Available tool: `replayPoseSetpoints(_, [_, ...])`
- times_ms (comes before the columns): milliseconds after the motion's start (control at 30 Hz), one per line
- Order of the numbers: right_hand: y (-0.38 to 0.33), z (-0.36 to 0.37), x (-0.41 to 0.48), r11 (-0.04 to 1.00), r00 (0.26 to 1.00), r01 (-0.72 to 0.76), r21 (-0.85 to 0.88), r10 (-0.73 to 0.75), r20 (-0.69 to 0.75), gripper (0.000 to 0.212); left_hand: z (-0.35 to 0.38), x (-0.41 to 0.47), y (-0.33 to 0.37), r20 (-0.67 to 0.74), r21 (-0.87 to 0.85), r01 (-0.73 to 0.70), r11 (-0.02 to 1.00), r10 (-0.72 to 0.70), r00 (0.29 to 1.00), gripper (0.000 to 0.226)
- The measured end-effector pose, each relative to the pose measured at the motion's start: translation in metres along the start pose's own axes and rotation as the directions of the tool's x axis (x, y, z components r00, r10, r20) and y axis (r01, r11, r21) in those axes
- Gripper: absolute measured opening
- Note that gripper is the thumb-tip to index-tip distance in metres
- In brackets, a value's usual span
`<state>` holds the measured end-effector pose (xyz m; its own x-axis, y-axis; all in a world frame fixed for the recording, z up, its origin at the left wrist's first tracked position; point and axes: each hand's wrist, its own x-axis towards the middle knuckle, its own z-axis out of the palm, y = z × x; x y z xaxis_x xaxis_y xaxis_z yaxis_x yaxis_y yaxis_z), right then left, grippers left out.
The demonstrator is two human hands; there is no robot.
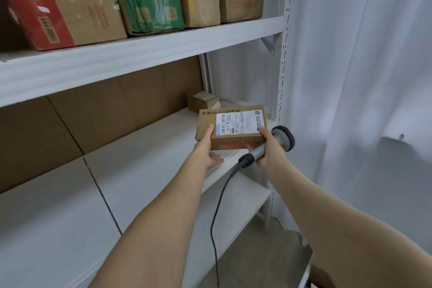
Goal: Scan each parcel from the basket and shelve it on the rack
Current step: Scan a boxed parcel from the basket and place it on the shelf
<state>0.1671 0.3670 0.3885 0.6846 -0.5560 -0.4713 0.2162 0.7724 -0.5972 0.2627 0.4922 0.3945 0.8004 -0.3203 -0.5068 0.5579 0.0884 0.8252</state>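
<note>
A small brown cardboard parcel (231, 127) with a white shipping label on top is held just above the right end of the middle shelf (145, 163) of the white rack. My left hand (208, 149) grips its left side, thumb on top and fingers underneath. My right hand (271, 147) touches the parcel's right corner with the thumb while its fingers are wrapped around the handle of a grey barcode scanner (278, 141). The scanner's black cable (217, 213) hangs down between my forearms. The basket is out of view.
A smaller brown box (203, 100) sits at the back right of the middle shelf. The upper shelf (140, 54) holds several cartons, one red, one green. A white curtain (364, 77) hangs right of the rack's upright (284, 54). A lower shelf (233, 203) shows below.
</note>
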Motion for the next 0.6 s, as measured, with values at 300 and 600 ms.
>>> replayPoseSetpoints(300, [-0.018, 0.03, 0.075, 0.949, 0.994, -0.037, -0.312, 0.066, 0.084, 0.055, 0.023, 0.062, 0.027, -0.201, -0.128, -0.105, 0.986, 0.078, 0.976, 0.047])
replayPoseSetpoints(600, [-0.02, 0.087, 0.145, 0.924, 0.964, -0.137, -0.358, 0.207, 0.167, 0.048, -0.024, 0.164, 0.062, -0.386, 0.073, -0.118, 0.99, 0.137, 0.912, 0.05])
